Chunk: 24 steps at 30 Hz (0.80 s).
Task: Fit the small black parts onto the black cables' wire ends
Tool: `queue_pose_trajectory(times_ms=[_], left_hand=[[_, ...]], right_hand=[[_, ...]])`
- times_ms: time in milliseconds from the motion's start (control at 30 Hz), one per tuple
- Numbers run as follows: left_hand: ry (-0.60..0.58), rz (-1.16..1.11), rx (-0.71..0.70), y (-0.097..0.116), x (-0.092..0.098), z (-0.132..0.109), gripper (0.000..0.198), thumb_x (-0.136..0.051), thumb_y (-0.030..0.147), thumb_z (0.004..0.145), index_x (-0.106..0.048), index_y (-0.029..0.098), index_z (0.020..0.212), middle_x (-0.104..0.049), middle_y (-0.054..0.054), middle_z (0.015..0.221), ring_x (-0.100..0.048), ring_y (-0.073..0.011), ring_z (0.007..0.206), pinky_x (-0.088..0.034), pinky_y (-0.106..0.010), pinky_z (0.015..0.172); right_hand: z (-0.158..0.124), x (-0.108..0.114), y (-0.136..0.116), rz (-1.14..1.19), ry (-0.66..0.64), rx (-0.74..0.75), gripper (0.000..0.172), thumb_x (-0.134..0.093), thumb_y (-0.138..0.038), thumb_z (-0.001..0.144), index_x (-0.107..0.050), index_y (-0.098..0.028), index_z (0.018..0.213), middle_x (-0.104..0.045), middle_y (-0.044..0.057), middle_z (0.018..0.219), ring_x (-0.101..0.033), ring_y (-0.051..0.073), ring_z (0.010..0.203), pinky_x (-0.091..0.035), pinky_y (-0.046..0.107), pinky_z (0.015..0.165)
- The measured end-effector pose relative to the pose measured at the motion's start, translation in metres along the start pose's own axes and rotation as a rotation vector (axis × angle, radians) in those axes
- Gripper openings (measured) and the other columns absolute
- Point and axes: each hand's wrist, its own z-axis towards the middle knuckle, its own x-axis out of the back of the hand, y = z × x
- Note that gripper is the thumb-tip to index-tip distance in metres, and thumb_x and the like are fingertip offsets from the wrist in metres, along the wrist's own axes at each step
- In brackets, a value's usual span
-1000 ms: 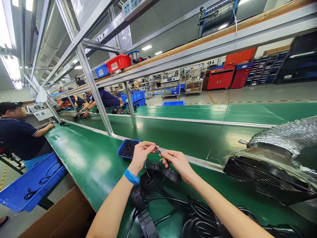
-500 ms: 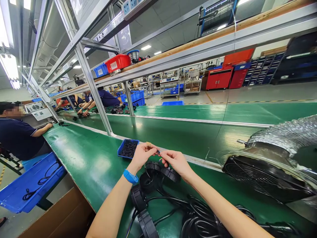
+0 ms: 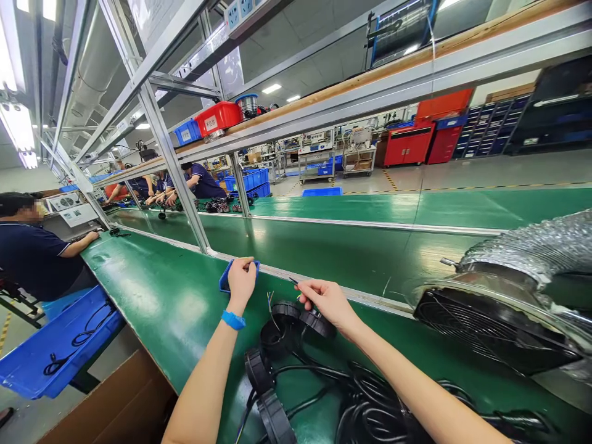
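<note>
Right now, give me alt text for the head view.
Left hand at a small blue bin; right hand pinching a thin black piece near round black housings. Coiled black cables lie nearby on the green work surface.

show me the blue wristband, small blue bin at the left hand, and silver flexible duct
Blue wristband [image 3: 234, 320], head view: middle of the band.
Small blue bin [image 3: 224, 282], head view: left side.
Silver flexible duct [image 3: 525, 254], head view: corrugated side.

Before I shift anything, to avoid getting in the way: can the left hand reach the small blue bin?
Likely yes: the left hand appears over the small blue bin, with nothing visible blocking it, though the hand hides most of the bin's inside.
</note>
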Motion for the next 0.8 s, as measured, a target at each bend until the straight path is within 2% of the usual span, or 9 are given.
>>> queue_pose_trajectory(times_ms=[67, 133, 200, 233, 333, 433, 533, 667, 800], left_hand=[[-0.057, 0.092, -0.094, 0.002, 0.0, -0.002, 0.015, -0.067, 0.027, 0.08, -0.075, 0.016, 0.086, -0.071, -0.012, 0.107, -0.064, -0.0224, 0.1, -0.051, -0.035, 0.089], [-0.277, 0.157, -0.189, 0.006, -0.007, -0.011, 0.02, -0.066, 0.031, 0.082, -0.076, 0.016, 0.091, -0.073, -0.011, 0.106, -0.066, -0.0217, 0.095, -0.051, -0.033, 0.085], [-0.501, 0.145, -0.219, 0.009, -0.017, -0.022, 0.024, -0.066, 0.034, 0.083, -0.077, 0.016, 0.094, -0.075, -0.01, 0.099, -0.067, -0.0207, 0.089, -0.052, -0.031, 0.081], [-0.554, 0.126, -0.21, 0.01, -0.021, -0.026, 0.024, -0.067, 0.035, 0.082, -0.077, 0.016, 0.093, -0.075, -0.009, 0.094, -0.068, -0.0202, 0.086, -0.052, -0.031, 0.08], [-0.553, 0.061, -0.132, 0.008, -0.026, -0.03, 0.026, -0.07, 0.038, 0.078, -0.077, 0.015, 0.087, -0.075, -0.007, 0.085, -0.067, -0.0191, 0.075, -0.053, -0.031, 0.075], [-0.522, -0.019, -0.045, 0.004, -0.027, -0.025, 0.033, -0.077, 0.042, 0.07, -0.076, 0.014, 0.087, -0.076, -0.008, 0.084, -0.068, -0.0203, 0.076, -0.055, -0.032, 0.076], [-0.496, -0.042, 0.032, 0.002, -0.025, -0.022, 0.04, -0.081, 0.045, 0.063, -0.076, 0.013, 0.088, -0.076, -0.009, 0.085, -0.068, -0.0203, 0.073, -0.056, -0.033, 0.075], [-0.532, 0.001, 0.024, 0.003, -0.019, -0.019, 0.042, -0.082, 0.048, 0.061, -0.077, 0.015, 0.087, -0.075, -0.009, 0.085, -0.069, -0.0216, 0.075, -0.058, -0.033, 0.075], [-0.61, 0.097, -0.04, 0.004, -0.016, -0.017, 0.041, -0.08, 0.05, 0.063, -0.078, 0.017, 0.087, -0.075, -0.008, 0.086, -0.069, -0.0227, 0.076, -0.058, -0.033, 0.074]], right_hand=[[0.0, 0.0, 0.0, 0.006, -0.003, 0.012, 0.046, -0.069, -0.06, 0.071, -0.07, -0.015, 0.078, -0.064, 0.002, 0.06, -0.054, 0.011, 0.048, -0.042, 0.025, 0.051], [0.0, -0.002, -0.001, 0.0, 0.001, 0.025, 0.044, -0.068, -0.06, 0.073, -0.069, -0.015, 0.075, -0.065, 0.002, 0.06, -0.054, 0.011, 0.047, -0.041, 0.024, 0.051], [-0.002, -0.003, -0.002, -0.019, 0.005, 0.038, 0.043, -0.066, -0.058, 0.074, -0.067, -0.015, 0.068, -0.065, 0.003, 0.06, -0.054, 0.01, 0.047, -0.041, 0.024, 0.051], [-0.003, -0.004, -0.003, -0.031, 0.006, 0.042, 0.043, -0.065, -0.057, 0.076, -0.067, -0.015, 0.066, -0.066, 0.003, 0.06, -0.054, 0.01, 0.047, -0.042, 0.023, 0.052], [-0.002, -0.005, -0.001, -0.07, 0.007, 0.037, 0.042, -0.062, -0.054, 0.08, -0.068, -0.015, 0.065, -0.068, 0.003, 0.062, -0.057, 0.012, 0.05, -0.044, 0.024, 0.054], [0.001, -0.004, 0.004, -0.121, 0.024, 0.03, 0.035, -0.065, -0.047, 0.081, -0.072, -0.015, 0.069, -0.071, 0.003, 0.066, -0.062, 0.014, 0.058, -0.047, 0.024, 0.06], [0.001, -0.004, 0.008, -0.188, 0.048, 0.016, 0.027, -0.067, -0.037, 0.082, -0.074, -0.014, 0.068, -0.071, 0.003, 0.064, -0.062, 0.015, 0.059, -0.045, 0.024, 0.058], [-0.001, -0.003, 0.007, -0.268, 0.054, 0.01, 0.023, -0.064, -0.027, 0.086, -0.078, -0.014, 0.072, -0.072, 0.002, 0.066, -0.062, 0.015, 0.061, -0.042, 0.022, 0.058], [-0.005, -0.002, 0.001, -0.377, 0.066, 0.03, 0.021, -0.066, -0.028, 0.087, -0.08, -0.017, 0.075, -0.072, 0.0, 0.066, -0.058, 0.014, 0.061, -0.036, 0.022, 0.055]])
